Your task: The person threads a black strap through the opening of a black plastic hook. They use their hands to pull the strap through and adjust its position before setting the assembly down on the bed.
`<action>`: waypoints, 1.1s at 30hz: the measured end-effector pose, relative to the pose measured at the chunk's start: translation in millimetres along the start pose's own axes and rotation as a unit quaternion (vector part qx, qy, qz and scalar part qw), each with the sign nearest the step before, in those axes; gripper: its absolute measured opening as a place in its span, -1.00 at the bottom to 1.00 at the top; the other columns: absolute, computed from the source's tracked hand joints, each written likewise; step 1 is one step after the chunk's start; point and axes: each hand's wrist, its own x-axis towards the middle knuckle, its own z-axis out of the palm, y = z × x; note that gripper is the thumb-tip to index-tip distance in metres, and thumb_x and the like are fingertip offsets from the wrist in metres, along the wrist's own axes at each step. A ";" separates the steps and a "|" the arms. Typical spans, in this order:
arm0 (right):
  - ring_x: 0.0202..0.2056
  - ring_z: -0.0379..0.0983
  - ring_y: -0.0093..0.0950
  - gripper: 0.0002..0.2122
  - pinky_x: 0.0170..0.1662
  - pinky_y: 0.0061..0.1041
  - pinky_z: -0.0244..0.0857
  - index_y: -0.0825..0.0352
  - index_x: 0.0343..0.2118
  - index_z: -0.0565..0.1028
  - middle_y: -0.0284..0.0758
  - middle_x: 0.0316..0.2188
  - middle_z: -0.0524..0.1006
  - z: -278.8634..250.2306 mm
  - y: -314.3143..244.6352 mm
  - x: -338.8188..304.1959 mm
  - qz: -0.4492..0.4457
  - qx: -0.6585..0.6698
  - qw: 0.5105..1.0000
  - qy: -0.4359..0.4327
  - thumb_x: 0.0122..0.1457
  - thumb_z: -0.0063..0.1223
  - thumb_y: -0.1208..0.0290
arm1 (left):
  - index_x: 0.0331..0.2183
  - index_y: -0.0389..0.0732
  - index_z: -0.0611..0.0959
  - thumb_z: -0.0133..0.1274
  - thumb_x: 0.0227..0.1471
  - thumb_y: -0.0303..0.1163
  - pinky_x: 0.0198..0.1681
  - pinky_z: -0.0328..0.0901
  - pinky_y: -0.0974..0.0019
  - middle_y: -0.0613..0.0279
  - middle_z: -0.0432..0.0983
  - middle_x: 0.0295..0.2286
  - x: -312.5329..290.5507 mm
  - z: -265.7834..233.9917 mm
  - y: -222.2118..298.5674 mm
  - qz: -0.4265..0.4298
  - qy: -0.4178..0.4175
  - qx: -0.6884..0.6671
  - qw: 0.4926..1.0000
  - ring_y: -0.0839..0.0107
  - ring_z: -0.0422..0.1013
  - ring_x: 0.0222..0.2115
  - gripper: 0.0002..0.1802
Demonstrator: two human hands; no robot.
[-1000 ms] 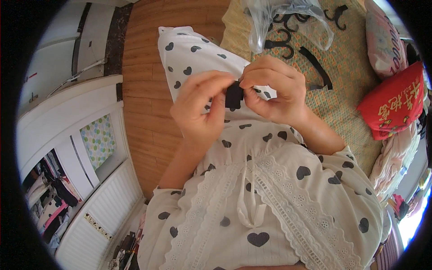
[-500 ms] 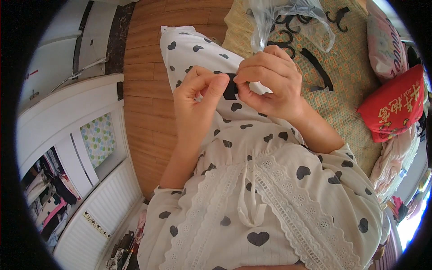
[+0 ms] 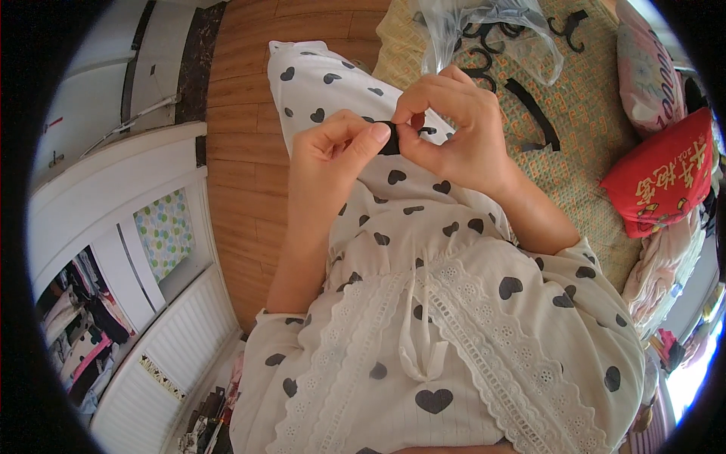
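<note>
A small flat black piece (image 3: pixel 389 139) is pinched between my two hands above my lap. Thumb and fingertips of my left hand (image 3: pixel 327 163) grip its left side. My right hand (image 3: pixel 463 132) pinches its right side, with the fingers curled. A thin dark end (image 3: pixel 428 131) shows past the right fingertips; whether it belongs to the same piece I cannot tell. Beneath the hands lies the white dress (image 3: pixel 435 393) with dark hearts, spread over my legs.
To the right is a patterned yellow-green cover (image 3: pixel 582 181) with a black curved strip (image 3: pixel 535 113) on it. A clear plastic bag (image 3: pixel 550 64) lies beyond, among several black curved pieces (image 3: pixel 569 30). A red cushion (image 3: pixel 658 178) stands far right; wooden floor (image 3: pixel 242 163) lies left.
The right fingers have shifted on the black piece, and less of it shows between the hands. A thin dark end now shows past the right fingertips.
</note>
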 end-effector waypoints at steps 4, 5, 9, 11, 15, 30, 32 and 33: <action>-0.56 0.37 -0.65 -0.92 -0.36 -0.65 0.21 0.34 -0.58 0.47 -0.45 -0.62 0.47 0.9 1.5 -1.5 0.145 0.125 0.981 -0.020 -0.21 0.11 0.61 | -0.58 -0.29 0.56 0.11 -0.06 -0.44 -0.52 -0.02 0.60 0.54 0.28 -0.64 3.4 -2.3 -3.8 -0.052 -0.028 -0.031 0.998 0.75 0.10 -0.59 -0.84; -0.51 0.35 -0.69 -0.93 -0.31 -0.66 0.25 0.39 -0.55 0.46 -0.46 -0.58 0.47 -0.2 1.1 -1.6 0.221 0.188 0.956 -0.042 -0.17 0.08 0.62 | -0.57 -0.28 0.56 0.10 -0.05 -0.45 -0.52 -0.02 0.60 0.55 0.28 -0.64 3.7 -2.3 -4.1 -0.064 -0.033 -0.041 0.997 0.76 0.10 -0.59 -0.86; -0.47 0.35 -0.69 -0.94 -0.30 -0.68 0.27 0.44 -0.53 0.46 -0.46 -0.58 0.45 -2.3 4.7 -0.8 0.257 0.222 0.938 -0.063 -0.13 0.07 0.60 | -0.57 -0.28 0.56 0.08 -0.05 -0.47 -0.52 -0.01 0.61 0.54 0.31 -0.62 3.4 -0.5 -7.1 -0.050 -0.045 -0.054 0.996 0.76 0.11 -0.59 -0.88; -0.48 0.34 -0.68 -0.94 -0.29 -0.66 0.26 0.43 -0.53 0.46 -0.46 -0.58 0.45 -1.2 6.5 -2.1 0.275 0.239 0.930 -0.054 -0.12 0.05 0.60 | -0.58 -0.28 0.55 0.08 -0.05 -0.47 -0.51 0.00 0.61 0.54 0.30 -0.63 3.4 0.7 -12.5 -0.032 -0.041 -0.029 0.998 0.76 0.11 -0.59 -0.86; -0.44 0.34 -0.68 -0.95 -0.27 -0.65 0.25 0.44 -0.53 0.46 -0.45 -0.55 0.46 1.6 11.9 -4.9 0.286 0.236 0.927 -0.056 -0.12 0.03 0.60 | -0.59 -0.28 0.53 0.09 -0.05 -0.48 -0.51 0.01 0.60 0.53 0.29 -0.64 1.5 5.3 -10.9 0.013 -0.028 -0.014 0.999 0.75 0.11 -0.58 -0.85; -0.42 0.41 -0.38 -0.75 -0.41 -0.46 0.24 0.24 -0.48 0.54 -0.38 -0.47 0.48 -0.3 20.3 -4.9 -0.120 -0.007 0.993 -0.019 -0.33 0.17 0.65 | -0.59 -0.24 0.54 0.06 0.00 -0.43 -0.46 -0.01 0.59 0.57 0.31 -0.62 2.2 -0.7 -16.8 -0.083 -0.074 -0.112 0.987 0.76 0.11 -0.57 -0.83; -0.47 0.40 -0.38 -0.75 -0.44 -0.46 0.24 0.24 -0.50 0.53 -0.41 -0.53 0.47 2.2 21.4 -8.6 -0.124 -0.031 0.992 0.014 -0.36 0.17 0.65 | -0.57 -0.25 0.55 0.05 0.03 -0.39 -0.44 0.00 0.60 0.57 0.32 -0.61 1.2 1.2 -15.5 -0.084 -0.061 -0.123 0.987 0.76 0.13 -0.55 -0.80; -0.47 0.40 -0.38 -0.75 -0.44 -0.46 0.24 0.24 -0.50 0.53 -0.41 -0.53 0.47 2.3 22.1 -9.2 -0.124 -0.031 0.992 0.014 -0.36 0.17 0.65 | -0.57 -0.25 0.55 0.05 0.03 -0.39 -0.44 0.00 0.60 0.57 0.32 -0.61 1.0 2.2 -14.4 -0.085 -0.061 -0.123 0.987 0.76 0.13 -0.55 -0.80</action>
